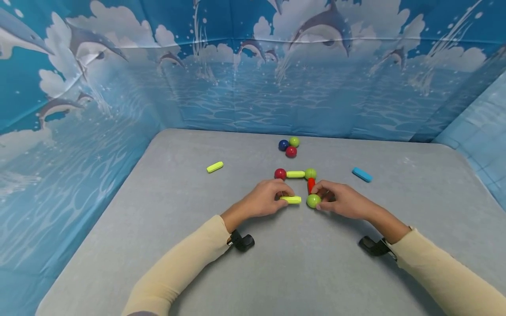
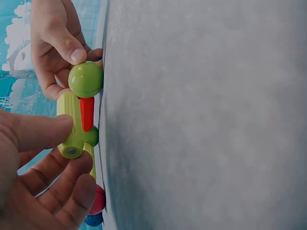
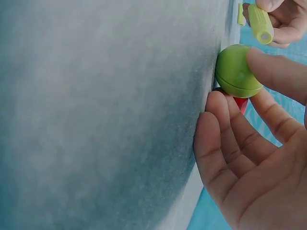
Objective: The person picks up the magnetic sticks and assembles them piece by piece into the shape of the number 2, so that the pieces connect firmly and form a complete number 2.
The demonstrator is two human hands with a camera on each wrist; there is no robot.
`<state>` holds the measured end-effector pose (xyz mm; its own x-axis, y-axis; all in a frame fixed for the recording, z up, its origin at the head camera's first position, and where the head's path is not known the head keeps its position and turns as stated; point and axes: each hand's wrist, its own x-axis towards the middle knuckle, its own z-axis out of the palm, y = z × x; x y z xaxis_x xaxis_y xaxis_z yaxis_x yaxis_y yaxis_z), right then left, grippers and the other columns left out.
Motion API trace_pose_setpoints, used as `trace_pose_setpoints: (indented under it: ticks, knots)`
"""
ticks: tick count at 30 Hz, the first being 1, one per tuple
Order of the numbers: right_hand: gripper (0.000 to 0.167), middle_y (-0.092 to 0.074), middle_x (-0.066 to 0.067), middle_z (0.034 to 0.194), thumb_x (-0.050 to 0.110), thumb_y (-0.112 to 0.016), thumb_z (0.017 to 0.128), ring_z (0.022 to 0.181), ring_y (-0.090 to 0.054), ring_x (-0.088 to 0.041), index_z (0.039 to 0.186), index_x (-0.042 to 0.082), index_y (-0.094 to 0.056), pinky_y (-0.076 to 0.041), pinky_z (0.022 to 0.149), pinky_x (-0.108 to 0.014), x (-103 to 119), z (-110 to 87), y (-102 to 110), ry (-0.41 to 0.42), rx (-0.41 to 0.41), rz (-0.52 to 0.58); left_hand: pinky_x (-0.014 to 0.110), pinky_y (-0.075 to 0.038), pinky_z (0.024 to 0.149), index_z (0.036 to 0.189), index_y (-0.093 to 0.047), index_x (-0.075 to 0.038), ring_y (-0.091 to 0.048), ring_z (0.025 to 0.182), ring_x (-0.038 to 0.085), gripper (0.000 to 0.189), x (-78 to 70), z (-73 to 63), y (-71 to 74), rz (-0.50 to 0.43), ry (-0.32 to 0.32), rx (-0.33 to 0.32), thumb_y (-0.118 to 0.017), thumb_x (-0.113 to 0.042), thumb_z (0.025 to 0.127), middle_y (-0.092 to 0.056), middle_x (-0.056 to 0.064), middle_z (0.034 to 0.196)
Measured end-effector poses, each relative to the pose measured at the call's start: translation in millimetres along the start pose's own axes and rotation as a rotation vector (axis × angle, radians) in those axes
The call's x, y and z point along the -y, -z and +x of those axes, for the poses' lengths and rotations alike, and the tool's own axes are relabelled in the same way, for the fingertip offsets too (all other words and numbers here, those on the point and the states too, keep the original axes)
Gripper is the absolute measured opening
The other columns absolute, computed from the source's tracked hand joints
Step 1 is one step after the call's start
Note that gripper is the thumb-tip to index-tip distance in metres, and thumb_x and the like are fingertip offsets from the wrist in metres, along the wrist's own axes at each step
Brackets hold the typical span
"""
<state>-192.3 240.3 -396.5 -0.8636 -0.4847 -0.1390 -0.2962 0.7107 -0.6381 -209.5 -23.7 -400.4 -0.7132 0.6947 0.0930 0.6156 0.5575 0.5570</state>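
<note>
My left hand (image 1: 265, 198) pinches a yellow-green magnetic rod (image 1: 291, 200) between thumb and fingers. In the left wrist view a small metal disc shows on the end of that rod (image 2: 70, 125). Just right of it, my right hand (image 1: 343, 199) grips a green ball (image 1: 314, 201), its thumb on the ball in the right wrist view. A red rod (image 1: 311, 185) runs from this ball to a second green ball (image 1: 310, 174). From there another yellow-green rod (image 1: 295, 174) leads left to a red ball (image 1: 280, 174). In the head view a small gap separates the held rod from the gripped ball.
On the grey table (image 1: 245, 272), a blue ball (image 1: 283, 145), a green ball (image 1: 294, 141) and a red ball (image 1: 290, 152) cluster near the back edge. One yellow-green rod (image 1: 215, 167) lies left, a blue rod (image 1: 362, 174) right. A dolphin-printed curtain (image 1: 245, 96) hangs behind.
</note>
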Motion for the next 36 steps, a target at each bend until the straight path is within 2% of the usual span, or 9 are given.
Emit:
trace_pose_setpoints:
  ticks: [6, 13, 17, 26, 31, 36]
  knots:
    - [0.024, -0.068, -0.009, 0.108, 0.014, -0.070, 0.092, 0.094, -0.064, -0.018, 0.113, 0.014, -0.060, -0.052, 0.074, -0.030, 0.2, 1.0, 1.1, -0.005, 0.004, 0.011, 0.020, -0.047, 0.082, 0.112, -0.073, -0.014, -0.061, 0.089, 0.010, 0.021, -2.9, 7.6, -4.9, 0.000, 0.022, 0.000, -0.070, -0.012, 0.091, -0.071, -0.002, 0.106]
    - [0.023, -0.068, -0.009, 0.108, 0.013, -0.070, 0.092, 0.092, -0.065, -0.017, 0.113, 0.013, -0.059, -0.052, 0.072, -0.030, 0.0, 0.7, 3.6, 0.009, 0.009, 0.018, 0.018, -0.047, 0.080, 0.109, -0.074, -0.015, -0.061, 0.088, 0.008, 0.019, -2.9, 17.1, -9.9, 0.003, 0.023, -0.023, -0.070, -0.011, 0.091, -0.073, -0.003, 0.104]
    - [0.023, -0.068, -0.008, 0.107, 0.012, -0.069, 0.092, 0.091, -0.064, -0.016, 0.112, 0.014, -0.059, -0.052, 0.071, -0.029, 0.7, 1.0, 4.3, 0.003, 0.012, 0.014, 0.017, -0.046, 0.079, 0.109, -0.075, -0.014, -0.061, 0.088, 0.008, 0.018, -3.8, 20.2, -10.4, 0.008, 0.021, -0.012, -0.070, -0.011, 0.091, -0.073, -0.003, 0.104]
    - [0.022, -0.068, -0.009, 0.107, 0.012, -0.070, 0.092, 0.089, -0.064, -0.016, 0.110, 0.014, -0.059, -0.052, 0.072, -0.029, 0.9, 1.5, 3.0, -0.003, 0.009, 0.013, 0.016, -0.044, 0.079, 0.108, -0.075, -0.013, -0.057, 0.087, 0.007, 0.018, -8.1, 21.1, -10.8, 0.010, 0.049, 0.027, -0.069, -0.011, 0.092, -0.071, -0.002, 0.106]
    - [0.021, -0.068, -0.009, 0.106, 0.014, -0.070, 0.092, 0.090, -0.064, -0.016, 0.110, 0.013, -0.060, -0.051, 0.072, -0.030, 2.0, 0.1, 3.1, -0.005, 0.007, 0.026, 0.016, -0.044, 0.078, 0.107, -0.075, -0.014, -0.057, 0.086, 0.006, 0.017, -8.6, 21.4, -11.3, 0.018, 0.045, 0.019, -0.070, -0.011, 0.091, -0.071, -0.003, 0.103]
    - [0.022, -0.068, -0.009, 0.106, 0.014, -0.071, 0.091, 0.090, -0.063, -0.016, 0.110, 0.013, -0.060, -0.051, 0.073, -0.030, 1.9, 0.3, 1.7, 0.016, 0.007, 0.024, 0.015, -0.046, 0.077, 0.108, -0.075, -0.015, -0.059, 0.086, 0.005, 0.016, -4.5, 20.1, -8.8, -0.030, 0.070, 0.013, -0.068, -0.016, 0.093, -0.072, -0.005, 0.101]
